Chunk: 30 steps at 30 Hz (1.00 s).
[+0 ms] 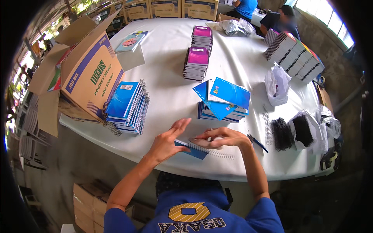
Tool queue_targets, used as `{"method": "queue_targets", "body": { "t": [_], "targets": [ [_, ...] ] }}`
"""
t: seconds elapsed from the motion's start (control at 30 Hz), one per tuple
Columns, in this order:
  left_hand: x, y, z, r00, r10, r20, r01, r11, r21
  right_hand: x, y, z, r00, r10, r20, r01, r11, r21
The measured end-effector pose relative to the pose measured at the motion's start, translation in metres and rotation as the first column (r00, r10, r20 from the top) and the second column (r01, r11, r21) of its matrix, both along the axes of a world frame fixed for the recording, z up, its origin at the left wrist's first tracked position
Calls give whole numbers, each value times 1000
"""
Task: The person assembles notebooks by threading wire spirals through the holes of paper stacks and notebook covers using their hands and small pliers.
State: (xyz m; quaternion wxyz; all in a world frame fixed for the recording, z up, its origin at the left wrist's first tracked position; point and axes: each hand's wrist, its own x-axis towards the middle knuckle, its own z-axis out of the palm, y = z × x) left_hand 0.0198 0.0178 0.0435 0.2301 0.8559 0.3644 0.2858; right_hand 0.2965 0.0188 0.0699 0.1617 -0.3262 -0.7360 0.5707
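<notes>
A small blue notebook (196, 153) is at the table's near edge, in front of me. My left hand (169, 139) grips its left end, the thumb on the near side and the fingers stretched out beyond. Along the notebook's edge runs a metal spiral coil (221, 155), its free end sticking out to the right. The curled fingers of my right hand (219, 138) are on the coil; a pale patch shows at them, too unclear to name. Just beyond stands a stack of blue notebooks (221, 112) with loose punched blue covers (231, 93) on top.
Coil-bound blue notebooks (124, 105) are stacked left beside an open carton (91, 73). Purple notebooks (197, 58) stand farther back. To the right are pliers (258, 143), loose coils (267, 124), bundled black coils (281, 134), plastic bags (277, 85) and piled notebooks (293, 56). Two people are beyond.
</notes>
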Motion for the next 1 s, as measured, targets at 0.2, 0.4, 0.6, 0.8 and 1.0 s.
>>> {"method": "queue_targets", "body": {
  "t": [0.2,0.4,0.6,0.8,1.0],
  "targets": [
    [0,-5,-21,940,161,302,-52,940,-338,0,6,-13,984,26,-175,-29,999,-16],
    [1,-11,-28,915,183,358,-42,929,-367,-15,6,4,985,-74,154,84,995,-62],
    [-2,-8,-45,897,150,416,-7,946,-325,-22,9,0,996,-41,75,43,999,-32],
    [3,-10,-44,906,161,391,-1,925,-379,-28,12,-1,977,-67,203,68,998,2],
    [-1,-10,-45,864,162,477,76,895,-441,-36,5,2,990,-101,100,101,995,0]
  ]
}}
